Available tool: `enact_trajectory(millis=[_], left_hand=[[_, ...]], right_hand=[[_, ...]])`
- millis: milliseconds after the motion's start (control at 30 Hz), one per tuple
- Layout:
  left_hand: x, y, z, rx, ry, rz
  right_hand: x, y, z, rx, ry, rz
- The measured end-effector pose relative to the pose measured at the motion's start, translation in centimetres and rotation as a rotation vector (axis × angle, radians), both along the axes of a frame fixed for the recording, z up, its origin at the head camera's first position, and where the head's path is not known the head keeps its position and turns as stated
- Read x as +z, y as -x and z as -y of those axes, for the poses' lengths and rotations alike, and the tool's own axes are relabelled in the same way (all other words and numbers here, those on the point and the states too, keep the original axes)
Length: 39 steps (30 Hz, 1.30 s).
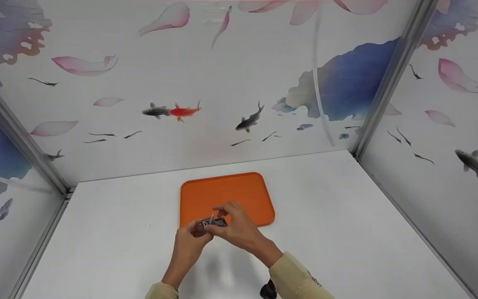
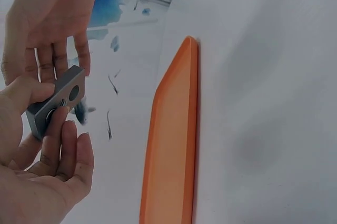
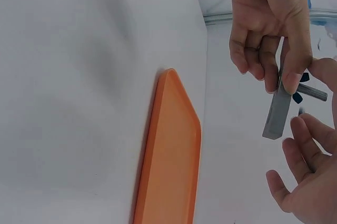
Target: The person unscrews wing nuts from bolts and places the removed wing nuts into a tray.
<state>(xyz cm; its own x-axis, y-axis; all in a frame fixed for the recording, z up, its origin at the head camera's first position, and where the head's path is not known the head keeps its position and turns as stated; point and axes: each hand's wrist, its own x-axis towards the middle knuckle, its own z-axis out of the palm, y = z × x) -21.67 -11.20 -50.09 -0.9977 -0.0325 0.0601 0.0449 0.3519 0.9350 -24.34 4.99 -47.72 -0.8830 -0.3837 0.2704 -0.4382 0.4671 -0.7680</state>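
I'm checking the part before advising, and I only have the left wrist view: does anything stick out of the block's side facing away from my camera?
Observer: Yes. The right wrist view shows a threaded rod sticking out of the gray block there.
Operator: Where are the hands against the tray?
Observer: In the head view, the left hand and right hand overlap the near part of the orange tray.
Operator: Anything by the right forearm?
Observer: A black object beside the right sleeve, at the head view's bottom edge; too cut off to name.
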Motion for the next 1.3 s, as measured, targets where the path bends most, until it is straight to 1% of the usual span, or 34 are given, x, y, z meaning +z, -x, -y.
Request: enact_trajectory(millis=[133, 267, 400, 467, 667, 767, 867, 1067, 1300], left_hand=[[0.3, -0.1, 0.1, 0.005, -0.02, -0.027], [0.4, -0.1, 0.1, 0.008, -0.03, -0.024], [0.7, 0.0, 0.1, -0.008, -0.037, -0.023], [1.2, -0.2, 0.0, -0.019, -0.043, -0.023], [3.5, -1.2, -0.4, -0.044, -0.038, -0.024], [4.0, -1.4, -0.4, -0.051, -0.032, -0.015], [4.2, -1.4, -0.4, -0.06, -0.036, -0.005], [4.2, -1.3, -0.2, -0.072, -0.048, 0.016], [4.2, -1.2, 0.1, -0.08, -0.058, 0.024]], right_hand=[[0.3, 0.0, 0.1, 0.001, 0.029, -0.008], [0.3, 0.0, 0.3, -0.015, 0.039, -0.007], [0.2, 0.1, 0.4, -0.041, 0.038, -0.044], [0.2, 0.1, 0.4, -0.059, 0.03, -0.074], [0.0, 0.1, 0.5, -0.113, 0.008, -0.146], [-0.1, 0.2, 0.6, -0.127, 0.005, -0.158], [-0.2, 0.2, 0.6, -0.133, 0.005, -0.169], [-0.5, 0.2, 0.6, -0.117, 0.023, -0.212], [-0.5, 0.1, 0.9, -0.122, 0.037, -0.204]])
